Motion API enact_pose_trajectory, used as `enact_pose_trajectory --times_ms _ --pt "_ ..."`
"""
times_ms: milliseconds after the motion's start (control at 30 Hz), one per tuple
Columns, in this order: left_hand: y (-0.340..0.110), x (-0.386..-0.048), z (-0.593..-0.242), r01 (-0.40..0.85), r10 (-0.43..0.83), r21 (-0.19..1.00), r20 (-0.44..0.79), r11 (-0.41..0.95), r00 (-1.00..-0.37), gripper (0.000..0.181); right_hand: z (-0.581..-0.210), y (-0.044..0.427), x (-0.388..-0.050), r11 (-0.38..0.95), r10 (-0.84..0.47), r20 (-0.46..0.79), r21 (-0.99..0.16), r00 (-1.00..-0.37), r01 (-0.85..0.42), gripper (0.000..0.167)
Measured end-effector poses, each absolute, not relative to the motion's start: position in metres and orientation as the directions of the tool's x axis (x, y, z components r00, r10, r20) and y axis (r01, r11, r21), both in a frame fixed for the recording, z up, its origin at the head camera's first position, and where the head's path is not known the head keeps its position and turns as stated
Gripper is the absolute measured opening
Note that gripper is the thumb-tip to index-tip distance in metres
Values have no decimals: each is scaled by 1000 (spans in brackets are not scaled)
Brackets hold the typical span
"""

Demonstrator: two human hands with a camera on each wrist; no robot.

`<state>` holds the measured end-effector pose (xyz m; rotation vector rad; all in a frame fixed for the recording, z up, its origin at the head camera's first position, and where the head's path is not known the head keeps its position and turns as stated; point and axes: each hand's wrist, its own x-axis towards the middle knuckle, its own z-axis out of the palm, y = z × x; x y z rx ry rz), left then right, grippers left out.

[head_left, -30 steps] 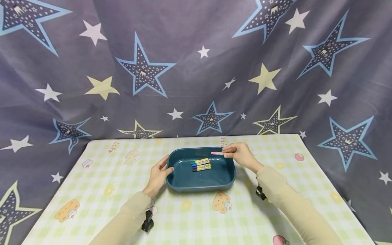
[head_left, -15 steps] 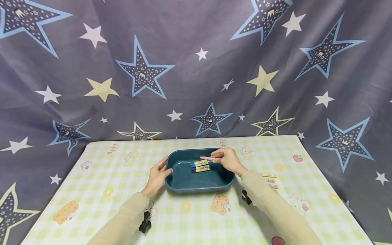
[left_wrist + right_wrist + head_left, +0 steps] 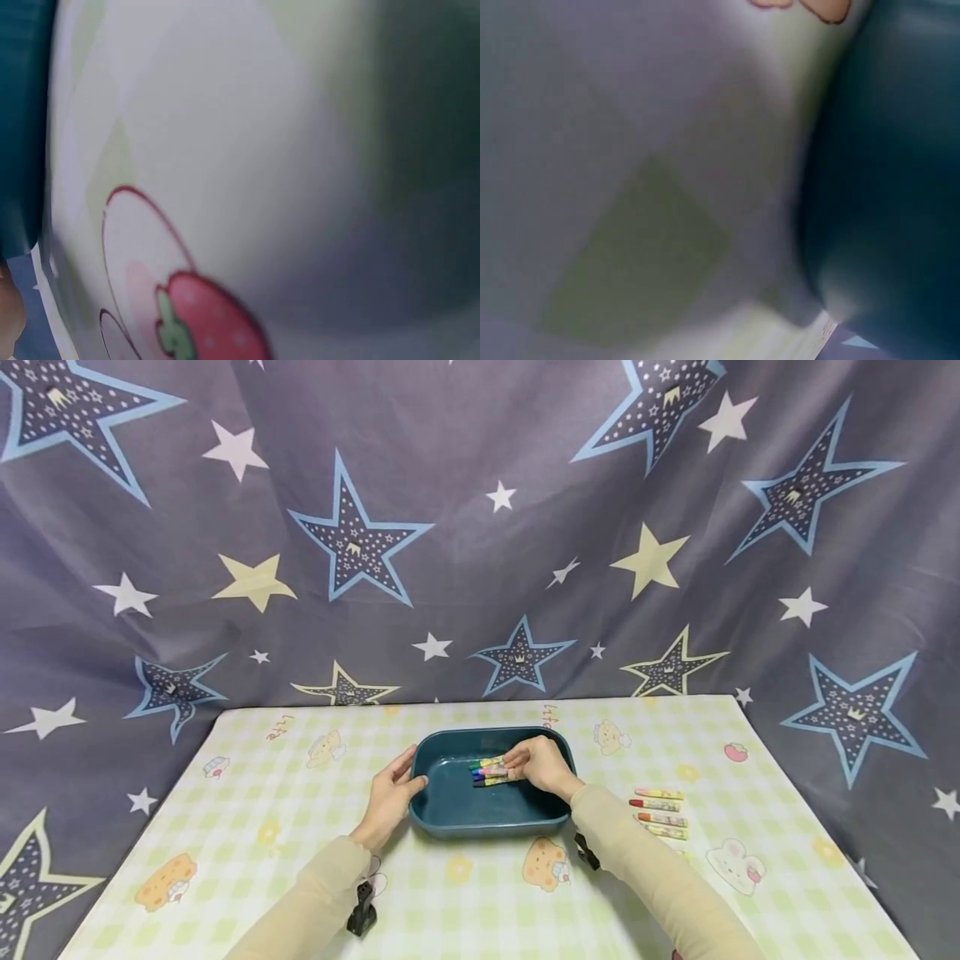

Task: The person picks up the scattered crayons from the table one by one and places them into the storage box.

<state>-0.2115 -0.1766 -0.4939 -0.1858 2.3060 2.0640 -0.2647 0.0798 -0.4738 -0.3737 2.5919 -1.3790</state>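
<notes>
In the head view a dark teal tray stands on the table, its side also showing in the left wrist view and the right wrist view. My left hand grips its left rim, thumb over the edge. Inside the tray lie several crayons with yellow wrappers and green, blue and dark tips. Over them my right hand reaches into the tray and pinches a pink crayon, its wrapped end hidden by the fingers.
Several more crayons, with yellow, red and orange tips, lie to the right of the tray beside my right forearm. A checked cloth covers the table. Behind its far edge hangs a grey curtain with stars.
My right hand has moved left and down into the tray with the pink crayon, bringing it onto the other crayons. The crayons on the right have come into view. My left hand stays on the rim.
</notes>
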Motion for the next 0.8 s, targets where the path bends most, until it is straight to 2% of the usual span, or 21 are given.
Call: enact_pose_trajectory --times_ms 133,500,800 --pt "-176 -211 -494 -109 -58 990 -104 93 -993 60 -473 80 -263 580 -313 -68 -803 -947 -134 23" --pt "-175 -211 -496 -107 -66 991 -102 84 -993 61 -476 79 -255 510 -429 -31 -833 -903 -213 25" --pt "-175 -210 -497 -111 -69 991 -106 80 -992 61 -477 78 -256 491 -393 18 -842 -919 -226 22"
